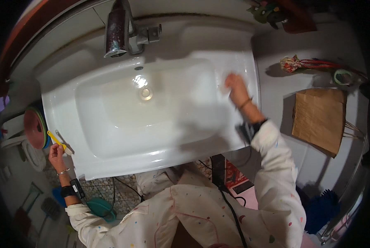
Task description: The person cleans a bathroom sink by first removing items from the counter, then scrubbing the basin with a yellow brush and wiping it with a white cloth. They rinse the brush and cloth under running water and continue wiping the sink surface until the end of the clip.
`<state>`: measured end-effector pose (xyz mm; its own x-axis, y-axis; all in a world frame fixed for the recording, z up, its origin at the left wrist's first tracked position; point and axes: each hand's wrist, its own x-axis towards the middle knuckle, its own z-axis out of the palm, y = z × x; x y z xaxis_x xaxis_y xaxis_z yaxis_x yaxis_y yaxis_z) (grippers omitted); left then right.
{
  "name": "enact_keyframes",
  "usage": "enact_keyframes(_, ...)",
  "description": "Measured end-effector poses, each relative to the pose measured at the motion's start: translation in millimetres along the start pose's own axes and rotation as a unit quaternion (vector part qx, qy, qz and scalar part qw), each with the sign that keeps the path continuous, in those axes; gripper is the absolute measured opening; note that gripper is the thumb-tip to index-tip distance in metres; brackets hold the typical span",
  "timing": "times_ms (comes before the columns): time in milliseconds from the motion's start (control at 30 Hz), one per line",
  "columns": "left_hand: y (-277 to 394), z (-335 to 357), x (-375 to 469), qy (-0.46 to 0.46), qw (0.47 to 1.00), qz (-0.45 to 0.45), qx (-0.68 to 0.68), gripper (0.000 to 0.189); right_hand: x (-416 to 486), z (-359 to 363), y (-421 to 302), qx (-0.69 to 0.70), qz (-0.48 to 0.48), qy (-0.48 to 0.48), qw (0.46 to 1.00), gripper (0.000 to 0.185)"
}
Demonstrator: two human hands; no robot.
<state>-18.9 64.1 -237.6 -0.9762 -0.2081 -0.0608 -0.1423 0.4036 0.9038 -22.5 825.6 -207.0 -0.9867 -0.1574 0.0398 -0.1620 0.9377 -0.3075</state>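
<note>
My left hand (57, 155) pinches a small brush (56, 139) with a yellow handle at the left rim of a white ceramic washbasin (116, 161). The brush's pale bristles point towards the basin's edge. Above the basin's right-hand ledge, my right hand (237, 86) is blurred, its fingers curled; whether anything is in them is hidden. Shallow, slightly cloudy water appears to cover the bottom around a round metal drain stopper (146, 93). A worn metal faucet (116, 34) stands at the back, above a small overflow hole (138, 68).
Stacked plastic basins (35, 128) and a toilet (33, 155) are at left. A brown paper bag (320, 121) and a bundle of dried flowers (292, 64) are at right. A black cable (231, 207) hangs before my body. A teal basin (101, 208) sits low at left.
</note>
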Motion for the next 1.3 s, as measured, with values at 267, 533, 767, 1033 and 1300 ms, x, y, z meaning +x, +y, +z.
enact_keyframes(267, 7, -1, 7, -0.052, 0.998, 0.023, 0.009, 0.01, -25, -9, 20, 0.021, 0.097, 0.072, 0.992, 0.051)
enact_keyframes(533, 20, 10, 11, -0.082, 0.99, 0.041, -0.104, 0.011, -163, 8, -41, -0.074, 0.304, -0.058, 0.948, 0.059)
enact_keyframes(767, 47, 14, 13, -0.186, 0.972, 0.032, -0.137, 0.016, -141, 98, -257, 0.1, 0.072, 0.03, 0.992, 0.042)
enact_keyframes(1033, 51, 15, 2, -0.185, 0.95, -0.032, -0.249, 0.014, -17, 174, -493, 0.31, -0.192, -0.065, 0.929, 0.034)
enact_keyframes(1300, 66, -16, -8, -0.153, 0.955, -0.011, -0.256, 0.012, 134, 184, -468, 0.561, 0.255, 0.037, 0.787, 0.038)
